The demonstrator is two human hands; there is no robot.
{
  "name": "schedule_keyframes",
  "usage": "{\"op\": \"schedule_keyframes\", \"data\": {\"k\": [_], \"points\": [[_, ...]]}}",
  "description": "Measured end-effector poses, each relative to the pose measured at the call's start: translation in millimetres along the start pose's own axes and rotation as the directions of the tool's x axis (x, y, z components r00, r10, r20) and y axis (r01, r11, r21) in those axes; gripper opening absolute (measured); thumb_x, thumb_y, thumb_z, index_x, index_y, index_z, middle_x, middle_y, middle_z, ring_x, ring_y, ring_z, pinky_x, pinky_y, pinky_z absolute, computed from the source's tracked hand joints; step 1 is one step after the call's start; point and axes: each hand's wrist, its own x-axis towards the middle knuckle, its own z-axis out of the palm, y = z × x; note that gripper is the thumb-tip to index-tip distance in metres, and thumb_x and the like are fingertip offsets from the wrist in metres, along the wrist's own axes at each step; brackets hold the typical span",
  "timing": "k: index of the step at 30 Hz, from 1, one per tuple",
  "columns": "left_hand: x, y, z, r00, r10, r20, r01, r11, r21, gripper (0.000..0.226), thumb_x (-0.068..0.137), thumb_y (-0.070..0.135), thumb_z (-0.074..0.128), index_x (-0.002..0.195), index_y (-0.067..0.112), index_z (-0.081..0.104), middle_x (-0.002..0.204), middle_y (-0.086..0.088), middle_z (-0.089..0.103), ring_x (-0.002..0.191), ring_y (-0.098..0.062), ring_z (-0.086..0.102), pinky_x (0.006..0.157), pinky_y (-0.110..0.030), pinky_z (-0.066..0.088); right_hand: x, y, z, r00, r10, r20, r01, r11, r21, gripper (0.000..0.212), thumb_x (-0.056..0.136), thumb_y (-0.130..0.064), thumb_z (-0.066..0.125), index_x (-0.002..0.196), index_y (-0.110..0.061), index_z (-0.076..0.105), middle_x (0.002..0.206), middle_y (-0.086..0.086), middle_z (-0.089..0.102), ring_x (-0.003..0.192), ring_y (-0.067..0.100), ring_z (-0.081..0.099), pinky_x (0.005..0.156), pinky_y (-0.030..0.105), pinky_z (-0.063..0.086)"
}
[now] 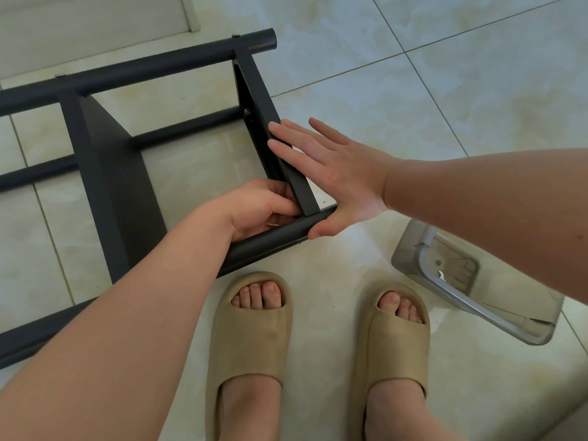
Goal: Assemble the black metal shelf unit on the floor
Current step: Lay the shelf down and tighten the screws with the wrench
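The black metal shelf unit (111, 173) lies on its side on the tiled floor, with round posts and flat shelf panels. My right hand (331, 176) is flat, fingers straight, pressing against the outer face of the end shelf panel (257, 90), its thumb under the end of the near post (270, 240). My left hand (261, 208) is inside the frame at the corner where that panel meets the near post, fingers curled and pinching something small there; what it pinches is hidden.
My two feet in tan slippers (251, 338) stand just below the near post. A clear plastic container with a metal frame (477, 281) lies on the floor at the right. A pale wall base or board (95, 23) runs along the top left.
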Motion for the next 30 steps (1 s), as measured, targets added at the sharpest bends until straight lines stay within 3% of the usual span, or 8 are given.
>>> {"op": "schedule_keyframes", "data": {"k": [5,9,15,21,25,30], "points": [[-0.4,1.0,1.0,0.999,-0.003,0.036,0.006,0.997,-0.083,0.021,0.091,-0.009,0.049,0.103,-0.001,0.064,0.095,-0.018,0.069,0.084,-0.029,0.069,0.080,-0.037,0.057,-0.2,0.0,-0.3,1.000,-0.001,0.005,0.001,1.000,-0.002,0.130,0.071,-0.088,0.043,0.161,-0.007,-0.001,0.169,0.014,-0.006,0.157,0.027,-0.007,0.126,0.050,-0.003],[-1.4,1.6,4.5,0.999,-0.034,0.011,0.034,0.999,-0.012,0.017,0.095,0.003,0.053,0.100,-0.001,0.069,0.088,-0.017,0.073,0.073,-0.021,0.071,0.063,-0.029,0.059,-0.3,-0.1,-0.6,1.000,0.002,0.006,-0.002,1.000,-0.002,0.129,0.071,-0.088,0.044,0.161,-0.007,-0.001,0.169,0.014,-0.006,0.157,0.027,-0.007,0.126,0.049,-0.004],[-2.0,0.5,2.5,0.999,-0.046,-0.004,0.046,0.999,-0.029,0.015,0.091,-0.008,0.053,0.100,-0.004,0.065,0.101,-0.027,0.066,0.087,-0.034,0.067,0.091,-0.044,0.055,-0.7,-0.3,-0.7,1.000,0.003,0.008,-0.003,1.000,0.000,0.130,0.070,-0.088,0.044,0.161,-0.008,-0.002,0.169,0.013,-0.007,0.157,0.026,-0.007,0.126,0.049,-0.005],[-2.4,2.4,-0.7,0.994,-0.043,0.097,0.059,0.984,-0.166,0.022,0.091,-0.009,0.049,0.107,0.001,0.061,0.100,-0.020,0.068,0.089,-0.032,0.068,0.081,-0.040,0.060,-0.7,-0.2,-0.4,1.000,0.000,0.002,0.000,1.000,-0.003,0.129,0.071,-0.088,0.044,0.161,-0.008,-0.001,0.169,0.014,-0.006,0.157,0.027,-0.007,0.126,0.049,-0.004],[-3.9,3.0,2.2,0.992,-0.091,0.090,0.096,0.994,-0.052,0.016,0.095,0.006,0.053,0.096,0.004,0.069,0.077,-0.009,0.072,0.064,-0.017,0.070,0.053,-0.024,0.054,-0.7,-0.5,0.2,1.000,0.000,0.000,0.000,1.000,0.000,0.129,0.071,-0.088,0.044,0.162,-0.008,-0.002,0.169,0.013,-0.006,0.157,0.027,-0.007,0.126,0.050,-0.004],[-1.9,0.1,2.1,0.997,-0.058,0.041,0.061,0.995,-0.073,0.014,0.091,-0.005,0.055,0.093,-0.001,0.068,0.080,-0.016,0.073,0.068,-0.024,0.072,0.063,-0.030,0.060,-0.8,-0.2,0.1,1.000,0.002,0.000,-0.002,1.000,0.000,0.129,0.070,-0.088,0.044,0.161,-0.009,-0.002,0.169,0.014,-0.006,0.157,0.027,-0.007,0.126,0.049,-0.004]]}}
